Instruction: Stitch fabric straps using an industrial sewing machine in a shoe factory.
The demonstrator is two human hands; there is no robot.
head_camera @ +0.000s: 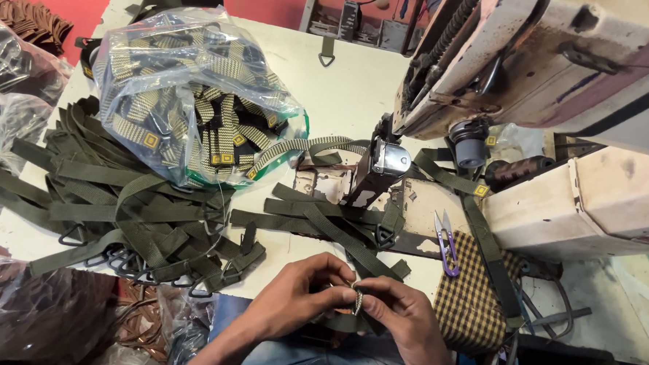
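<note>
Two bare hands met at the bottom edge of the table. The left hand (pixel 294 298) and the right hand (pixel 399 313) each had fingers curled nearly closed, pinching one short patterned strap (pixel 358 301) between fingertips, held upright just above the person's lap. Whether a metal ring sat with it could not be told.

Just beyond the hands lay a loose pile of olive straps (pixel 330 223), too tangled to count, several ending in dark triangular rings. To the right, one pair of purple-handled snips (pixel 446 246) rested beside one brown checked cloth (pixel 473 291). Above these stood one worn cream sewing machine (pixel 548 75), its presser foot (pixel 384 163) over a strap.

To the left, a much larger heap of olive straps (pixel 98 187) spread across the white table (pixel 343 88). On that heap sat one clear plastic bag (pixel 190 89) stuffed with patterned straps bearing small yellow tags.
</note>
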